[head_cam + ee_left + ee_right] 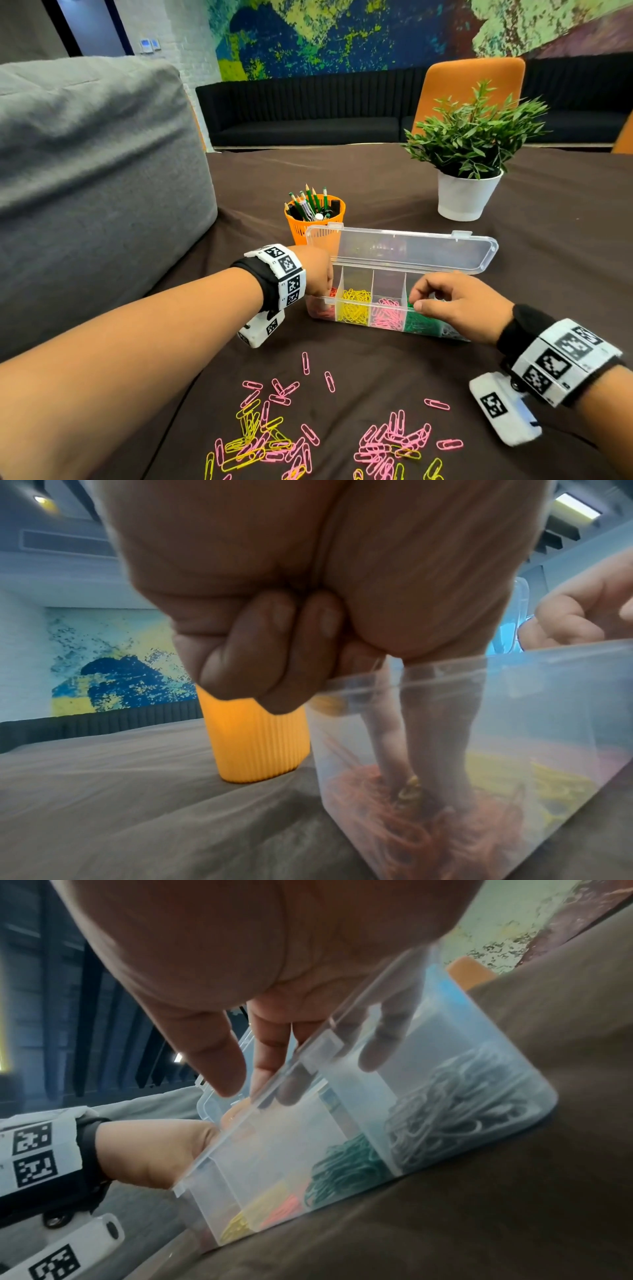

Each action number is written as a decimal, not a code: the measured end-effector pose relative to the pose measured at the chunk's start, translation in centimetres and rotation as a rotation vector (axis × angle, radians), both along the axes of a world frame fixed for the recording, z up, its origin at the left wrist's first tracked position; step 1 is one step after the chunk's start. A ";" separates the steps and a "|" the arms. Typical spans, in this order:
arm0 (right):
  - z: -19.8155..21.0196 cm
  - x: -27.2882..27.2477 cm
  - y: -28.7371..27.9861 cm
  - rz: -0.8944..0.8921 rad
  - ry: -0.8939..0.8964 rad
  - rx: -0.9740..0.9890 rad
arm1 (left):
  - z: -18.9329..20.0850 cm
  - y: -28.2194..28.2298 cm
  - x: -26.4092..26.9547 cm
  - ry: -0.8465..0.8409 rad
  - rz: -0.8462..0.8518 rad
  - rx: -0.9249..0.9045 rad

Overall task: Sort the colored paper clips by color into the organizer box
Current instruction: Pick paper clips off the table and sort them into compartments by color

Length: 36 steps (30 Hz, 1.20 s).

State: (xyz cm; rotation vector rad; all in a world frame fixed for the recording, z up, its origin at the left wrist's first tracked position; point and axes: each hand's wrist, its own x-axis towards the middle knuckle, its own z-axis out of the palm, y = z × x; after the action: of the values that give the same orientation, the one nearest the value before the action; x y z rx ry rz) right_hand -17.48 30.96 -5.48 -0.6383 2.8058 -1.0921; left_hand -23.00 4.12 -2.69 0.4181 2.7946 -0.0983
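Observation:
The clear organizer box (pixel 388 281) stands on the brown cloth with its lid (pixel 404 251) raised. Its compartments hold red clips (pixel 428 831), yellow clips (pixel 354 306), pink clips (pixel 388 313), green clips (pixel 419 323) and white clips (pixel 452 1110). My left hand (pixel 318 274) reaches into the red compartment. Its fingertips (pixel 387 750) pinch a small yellowish clip (pixel 411 787), blurred through the wall. My right hand (pixel 419 298) hovers over the green compartment with relaxed fingers (pixel 219 1056) at the front rim, holding nothing I can see. Loose pink and yellow clips (pixel 260 442) lie near me.
An orange pencil cup (pixel 315 216) stands just behind the box's left end. A potted plant (pixel 469 195) sits at the back right. A grey cushion (pixel 96 188) bulks on the left. A second pile of clips (pixel 394 442) lies front right.

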 end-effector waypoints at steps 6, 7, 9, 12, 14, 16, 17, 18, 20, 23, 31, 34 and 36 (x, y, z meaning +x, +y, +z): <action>-0.2 -0.2 -0.1 -0.007 0.018 -0.005 | 0.4 -0.5 0.1 -0.032 0.031 0.092; -0.2 -0.3 -0.1 -0.010 0.016 -0.008 | 0.6 -0.8 0.0 -0.057 0.063 0.152; -0.3 -0.3 0.0 -0.020 0.018 -0.003 | 1.0 -1.5 -0.1 -0.121 0.126 0.285; -0.5 -0.4 0.0 -0.029 0.031 0.011 | 1.8 -2.2 0.2 -0.165 0.202 0.418; -0.5 -0.4 0.0 -0.030 0.031 0.017 | 2.1 -2.6 0.5 -0.210 0.261 0.529; -0.5 -0.4 0.0 -0.037 0.022 0.014 | 2.2 -2.8 0.7 -0.227 0.299 0.599; -0.6 -0.4 0.0 -0.041 0.018 0.013 | 2.2 -2.9 0.8 -0.227 0.317 0.623; -0.6 -0.5 0.0 -0.045 0.018 0.011 | 2.2 -3.0 0.9 -0.223 0.329 0.646; -0.6 -0.4 -0.1 -0.048 0.024 0.009 | 2.1 -3.1 0.9 -0.209 0.339 0.691; -0.5 -0.3 -0.2 -0.041 0.036 0.013 | 1.9 -3.3 1.0 -0.207 0.369 0.757; -0.5 -0.3 -0.2 -0.059 0.030 0.034 | 1.4 -0.5 1.6 -0.188 0.307 0.864; -0.4 -0.2 -0.3 -0.079 0.013 0.027 | 1.7 0.7 2.2 -0.093 0.247 0.768; -0.3 -0.3 -0.4 -0.080 0.000 0.018 | 2.2 0.9 3.3 0.075 0.162 0.643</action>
State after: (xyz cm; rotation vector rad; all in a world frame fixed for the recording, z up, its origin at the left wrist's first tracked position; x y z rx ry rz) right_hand -17.77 30.57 -5.80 -0.5288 2.8607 -1.0779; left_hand -19.68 5.06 -0.53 0.3265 2.8628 0.8514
